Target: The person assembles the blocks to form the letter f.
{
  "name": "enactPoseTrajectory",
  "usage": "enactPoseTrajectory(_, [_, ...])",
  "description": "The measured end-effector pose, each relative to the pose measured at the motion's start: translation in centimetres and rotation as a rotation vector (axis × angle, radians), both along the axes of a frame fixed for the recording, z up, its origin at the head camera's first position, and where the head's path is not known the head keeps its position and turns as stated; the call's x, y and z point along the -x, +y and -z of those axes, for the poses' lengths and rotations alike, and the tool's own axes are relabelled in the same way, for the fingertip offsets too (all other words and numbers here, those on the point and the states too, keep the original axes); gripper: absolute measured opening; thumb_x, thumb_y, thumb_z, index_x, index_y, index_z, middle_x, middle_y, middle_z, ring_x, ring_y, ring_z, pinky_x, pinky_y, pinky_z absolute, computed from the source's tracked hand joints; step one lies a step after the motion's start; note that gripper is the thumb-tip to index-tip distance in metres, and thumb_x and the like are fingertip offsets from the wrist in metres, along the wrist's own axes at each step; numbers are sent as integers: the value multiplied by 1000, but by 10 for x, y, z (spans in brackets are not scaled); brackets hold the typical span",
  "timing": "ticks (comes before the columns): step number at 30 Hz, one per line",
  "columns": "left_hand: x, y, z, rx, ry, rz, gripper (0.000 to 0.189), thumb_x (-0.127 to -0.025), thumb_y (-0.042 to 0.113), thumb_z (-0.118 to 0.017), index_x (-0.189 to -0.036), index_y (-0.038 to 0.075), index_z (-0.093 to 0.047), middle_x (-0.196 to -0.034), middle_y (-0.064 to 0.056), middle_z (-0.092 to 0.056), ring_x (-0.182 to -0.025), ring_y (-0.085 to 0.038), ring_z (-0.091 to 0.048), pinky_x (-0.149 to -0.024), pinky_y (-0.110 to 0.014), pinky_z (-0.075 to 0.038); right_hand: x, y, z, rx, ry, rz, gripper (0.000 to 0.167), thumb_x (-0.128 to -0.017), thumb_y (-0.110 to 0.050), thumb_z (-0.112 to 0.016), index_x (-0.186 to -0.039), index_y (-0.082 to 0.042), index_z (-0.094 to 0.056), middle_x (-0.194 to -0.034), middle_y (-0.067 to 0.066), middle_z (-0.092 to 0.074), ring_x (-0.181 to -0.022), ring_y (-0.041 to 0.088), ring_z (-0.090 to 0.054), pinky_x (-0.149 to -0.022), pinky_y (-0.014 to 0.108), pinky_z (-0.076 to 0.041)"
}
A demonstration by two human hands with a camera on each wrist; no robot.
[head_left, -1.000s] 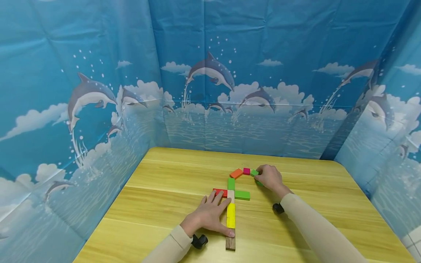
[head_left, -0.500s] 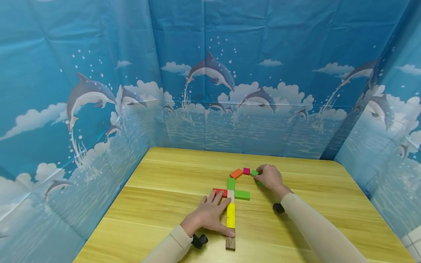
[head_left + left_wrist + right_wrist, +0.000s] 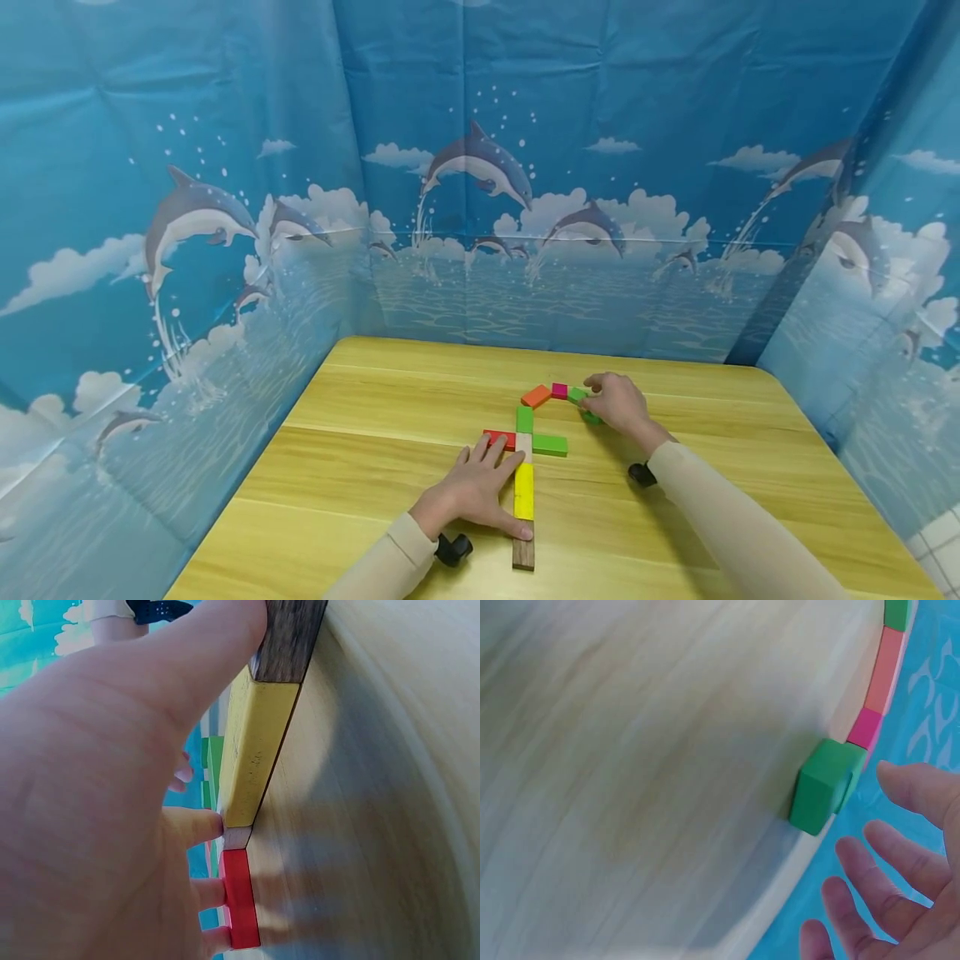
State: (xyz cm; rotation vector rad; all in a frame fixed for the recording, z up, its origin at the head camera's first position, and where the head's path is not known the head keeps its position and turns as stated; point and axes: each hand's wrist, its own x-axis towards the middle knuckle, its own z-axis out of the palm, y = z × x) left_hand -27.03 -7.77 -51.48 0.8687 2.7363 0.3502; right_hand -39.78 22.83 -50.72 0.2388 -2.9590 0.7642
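My left hand (image 3: 478, 493) lies with fingers spread over a line of wooden blocks. Its fingertips touch the red block (image 3: 240, 900) and the pale block (image 3: 237, 838), and the thumb rests on the dark brown block (image 3: 523, 553). Between these lies a yellow block (image 3: 523, 492). At the far end of the curve, my right hand (image 3: 619, 403) is beside two green blocks, the nearer one (image 3: 821, 787) plainly seen in the right wrist view. There the fingers are spread and relaxed, apart from the blocks, holding nothing.
A green block (image 3: 550, 445) sticks out to the right of the line, and another green block (image 3: 525, 419) continues it upward. An orange block (image 3: 536, 396) and a magenta block (image 3: 559, 391) form the curve. Dolphin-printed curtains (image 3: 480, 292) surround the wooden table (image 3: 360, 400).
My right hand's fingers have loosened from the green block they were pinching and drawn slightly away. The left hand keeps its place on the blocks.
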Motion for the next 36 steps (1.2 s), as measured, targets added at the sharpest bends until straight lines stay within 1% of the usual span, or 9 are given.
enactPoseTrajectory(4, [0, 0, 0, -3, -1, 1, 120, -69, 88, -62, -163, 27, -20, -168, -12, -8, -153, -36, -3, -117, -63, -12, -5, 5, -3, -6, 24, -20, 48, -91, -26, -74, -133, -5, -64, -122, 18, -67, -106, 37, -63, -75, 50, -54])
enactPoseTrajectory(8, [0, -1, 0, -7, 0, 3, 119, -69, 88, -62, -163, 27, -20, -168, -12, -8, -153, -36, -3, -117, -63, -12, -11, 9, -4, -6, 29, -30, 48, -92, -28, -74, -133, -6, -65, -121, 18, -67, -105, 37, -63, -73, 50, -54])
enactPoseTrajectory(14, [0, -2, 1, -9, 2, 5, 119, -69, 87, -63, -163, 27, -21, -168, -12, -9, -153, -36, -4, -117, -64, -13, -20, 15, -2, -12, 52, -52, 45, -91, -25, -76, -130, -4, -66, -117, 18, -68, -101, 37, -64, -75, 52, -54])
enactPoseTrajectory(19, [1, -2, 1, -11, 5, 10, 118, -70, 87, -62, -163, 27, -21, -168, -12, -9, -153, -36, -4, -117, -64, -12, -25, 18, 1, -3, 53, -63, 45, -91, -24, -77, -130, -2, -66, -115, 18, -68, -99, 36, -65, -76, 51, -54])
enactPoseTrajectory(26, [2, -2, 1, -13, 15, 11, 119, -70, 86, -63, -163, 26, -21, -168, -12, -8, -153, -37, -4, -116, -65, -13, -29, 17, 6, 9, 35, -62, 46, -91, -24, -77, -129, -2, -66, -114, 16, -68, -100, 33, -65, -78, 50, -53])
enactPoseTrajectory(31, [2, -2, 1, -9, 15, 7, 119, -70, 87, -63, -163, 26, -21, -168, -12, -8, -153, -37, -4, -116, -64, -12, -30, 17, 10, 3, 41, -78, 44, -90, -22, -78, -127, -1, -68, -108, 12, -69, -96, 29, -65, -75, 47, -54])
enactPoseTrajectory(36, [1, -1, 1, 0, 14, 3, 118, -70, 87, -63, -163, 27, -21, -168, -12, -8, -153, -36, -3, -116, -64, -12, -30, 14, 14, 20, 41, -81, 42, -89, -17, -78, -126, 0, -68, -107, 13, -72, -95, 29, -67, -74, 45, -55])
